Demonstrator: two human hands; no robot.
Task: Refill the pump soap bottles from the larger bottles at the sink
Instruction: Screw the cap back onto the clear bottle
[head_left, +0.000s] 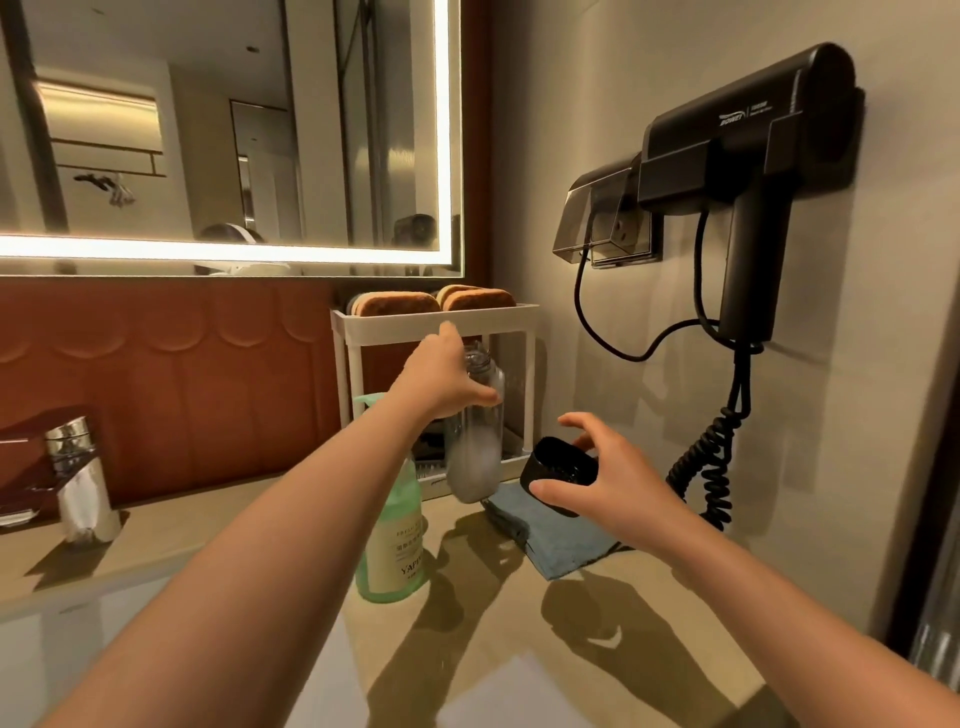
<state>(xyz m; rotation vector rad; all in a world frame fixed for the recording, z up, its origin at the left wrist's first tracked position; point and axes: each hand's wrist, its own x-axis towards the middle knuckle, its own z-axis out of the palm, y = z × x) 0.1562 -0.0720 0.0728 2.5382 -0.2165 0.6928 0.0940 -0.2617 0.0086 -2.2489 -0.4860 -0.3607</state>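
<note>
Left grip wrapped round the upper body of tall clear plastic bottle. Bottle held up off the beige stone worktop, slightly tilted, neck open, whitish contents low in the body. Right grip pinching round black screw cap between thumb and fingertips, just right of the bottle, above folded blue cloth.

Pale green pump soap bottle upright on worktop, just below and left of the clear one, partly hidden by left forearm. Pump head looks still fitted. Behind both: white two-tier plastic rack, brown sponges on top.

Step, as a judgement: refill bottle uncapped, pour not yet started.

Next likely calls for:
- parking the cap on the worktop to free the right grip
- unscrewing the pump head
- steadying the green bottle and tipping the clear neck over its opening

Narrow mouth, so slow pour or soap ends up on the worktop.
</note>
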